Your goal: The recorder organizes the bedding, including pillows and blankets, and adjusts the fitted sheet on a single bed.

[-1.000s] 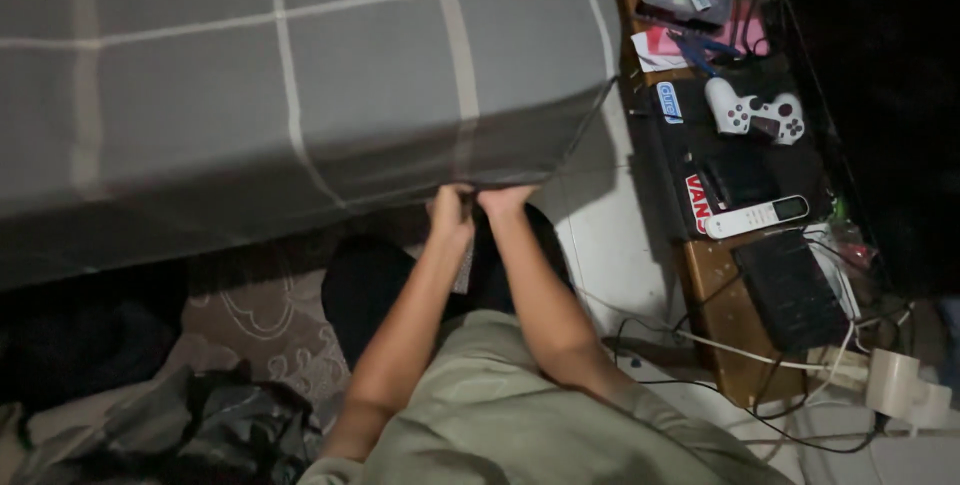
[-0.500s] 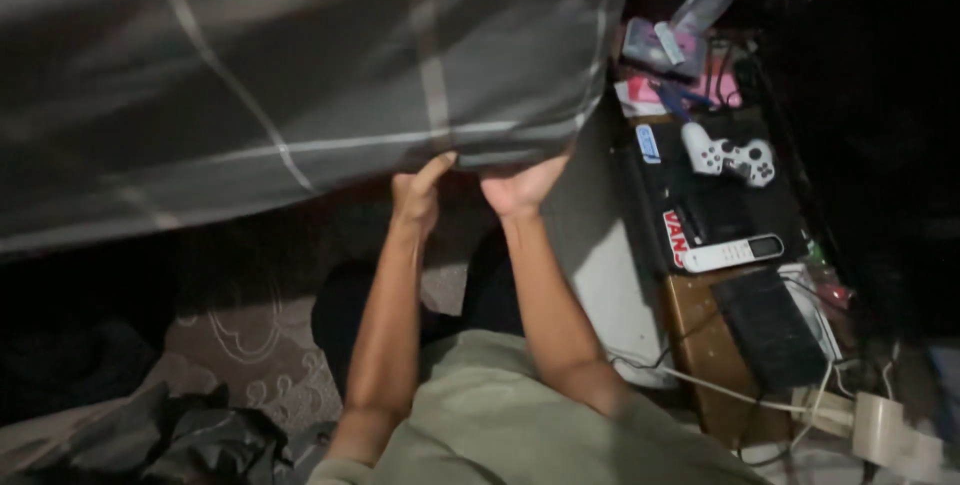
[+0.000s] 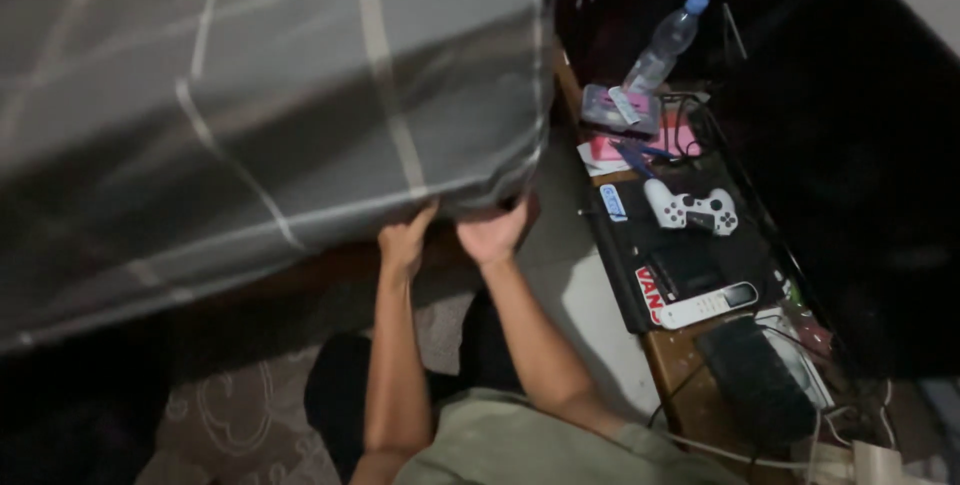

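The big grey mattress (image 3: 250,115) with pale check lines sits at about ten o'clock in the view; a second ago its edge lay low and flat, and now that corner is tipped up higher, so the lifting is well under way; the camera has swung too, so more of the side bench shows.

The left hand (image 3: 403,242) is under the lifted edge, near the middle; its grip is curled up against the bottom of the mattress, fingers closed on the fabric; the right hand (image 3: 492,232) is just beside it at three o'clock from it, palm up, its grip pressed on the same edge. Below the hands, at six o'clock, lies a patterned rug (image 3: 240,415) on the floor.

Further right, at about three o'clock, a low wooden bench (image 3: 690,365) runs along a dark wall; at its far end stands a clear plastic bottle (image 3: 660,45) with a blue cap; next comes a small clear box (image 3: 620,110) with a pink thing inside; then a white game controller (image 3: 692,211) on a black flat case (image 3: 690,265) with a blue sticker and a red and white sticker; a long white remote (image 3: 708,305) lies at the near end of that case; white cables (image 3: 750,455) trail at five o'clock.
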